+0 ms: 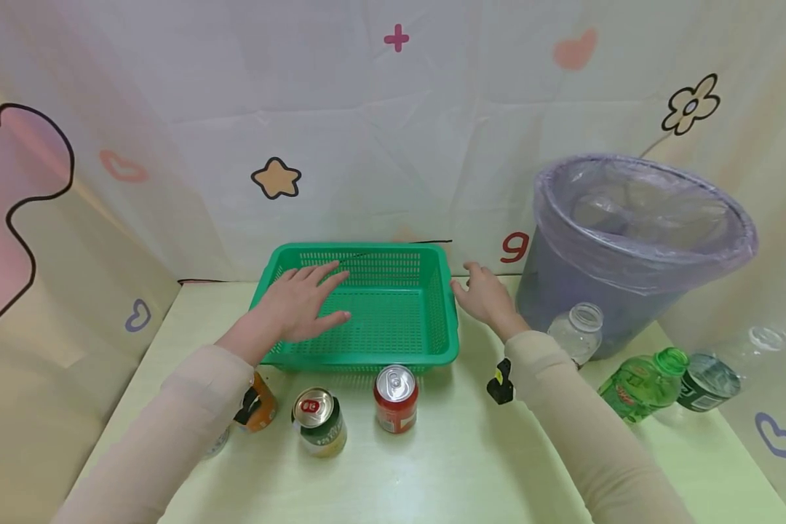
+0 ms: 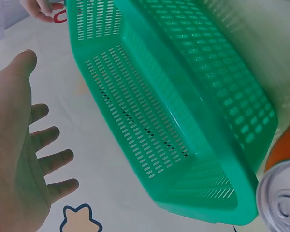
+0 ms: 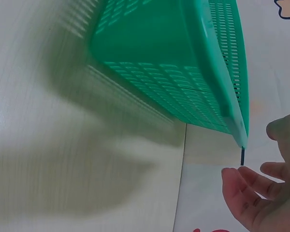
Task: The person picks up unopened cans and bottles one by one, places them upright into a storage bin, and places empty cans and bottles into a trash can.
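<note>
A green plastic basket (image 1: 359,359) with slotted walls stands against the back of the table, with nothing inside it. My left hand (image 1: 301,302) hovers over its left side, fingers spread and holding nothing; the left wrist view shows the palm (image 2: 14,145) beside the basket. Just off the basket's right rim is my right hand (image 1: 485,295), its fingers loosely bent and nothing held. In the right wrist view its fingertips (image 3: 232,176) show close to the basket's corner. In front of the basket stand a red can (image 1: 396,407) and a dark green can (image 1: 321,429).
An orange can (image 1: 262,407) is partly hidden behind my left forearm. At right stands a purple bin (image 1: 563,291) lined with a clear bag. Near it are a clear bottle (image 1: 576,335), a green bottle (image 1: 645,386) and a bottle with a dark label (image 1: 710,382).
</note>
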Available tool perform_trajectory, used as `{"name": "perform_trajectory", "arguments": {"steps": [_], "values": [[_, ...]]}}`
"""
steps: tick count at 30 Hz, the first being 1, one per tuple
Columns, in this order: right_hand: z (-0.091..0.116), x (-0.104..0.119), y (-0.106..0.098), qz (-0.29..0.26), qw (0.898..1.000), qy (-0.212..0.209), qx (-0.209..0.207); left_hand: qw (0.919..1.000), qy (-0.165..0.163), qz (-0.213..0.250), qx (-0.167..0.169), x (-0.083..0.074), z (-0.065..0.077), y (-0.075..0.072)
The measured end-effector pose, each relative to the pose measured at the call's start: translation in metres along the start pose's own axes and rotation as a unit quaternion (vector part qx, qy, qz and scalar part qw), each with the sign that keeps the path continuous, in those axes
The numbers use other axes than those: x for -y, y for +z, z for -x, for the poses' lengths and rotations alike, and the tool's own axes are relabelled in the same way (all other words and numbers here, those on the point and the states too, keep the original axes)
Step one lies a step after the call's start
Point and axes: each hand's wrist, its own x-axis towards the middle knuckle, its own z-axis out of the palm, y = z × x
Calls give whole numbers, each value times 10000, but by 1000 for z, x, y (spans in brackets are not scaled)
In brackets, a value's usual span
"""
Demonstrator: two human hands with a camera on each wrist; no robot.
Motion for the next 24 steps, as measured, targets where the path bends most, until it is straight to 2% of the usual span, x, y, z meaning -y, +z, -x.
{"name": "perform_trajectory", "arguments": {"steps": [7,14,24], "values": [[1,0,9,45,9998,-46,173,9998,49,50,-197,5,20,0],[4,-1,14,-304,9986,162,413,9991,109,20,-417,12,40,5],[3,-2,25,-662,9959,285,545,9979,-63,191,-612,21,65,12]]}}
